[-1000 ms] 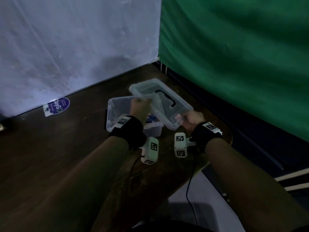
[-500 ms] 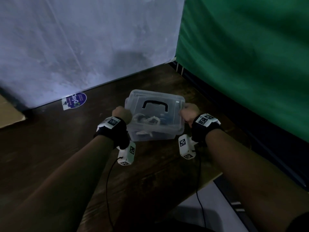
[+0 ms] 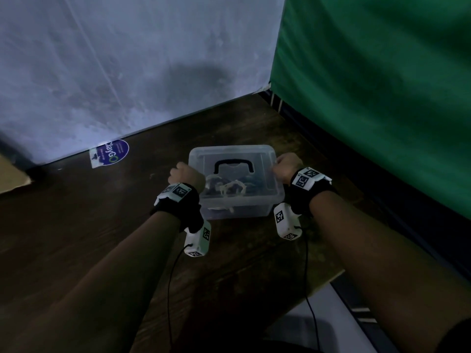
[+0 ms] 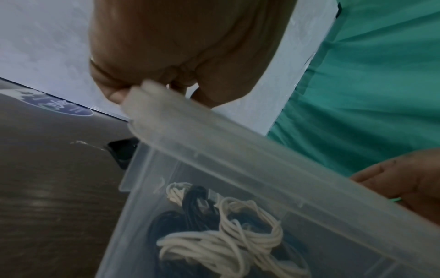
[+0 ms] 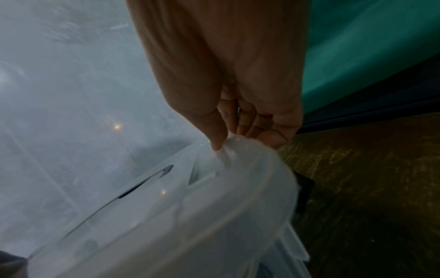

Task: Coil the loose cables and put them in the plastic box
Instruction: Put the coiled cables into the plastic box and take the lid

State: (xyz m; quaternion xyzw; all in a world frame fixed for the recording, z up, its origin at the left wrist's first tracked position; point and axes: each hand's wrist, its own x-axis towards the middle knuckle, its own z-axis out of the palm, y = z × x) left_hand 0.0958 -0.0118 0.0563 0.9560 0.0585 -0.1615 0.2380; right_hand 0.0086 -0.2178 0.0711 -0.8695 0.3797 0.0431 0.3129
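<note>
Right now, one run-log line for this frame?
stage: closing lid | left hand: grips lid edge | right hand: grips lid edge | cables: coiled inside plastic box

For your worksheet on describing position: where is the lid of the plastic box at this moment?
In the head view the lid sits on top of the plastic box, mid-table, with the left hand at its left edge and the right hand at its right.

A round blue sticker (image 3: 110, 154) lies on the dark wooden table (image 3: 76, 225), near a green curtain (image 3: 382, 85).
</note>
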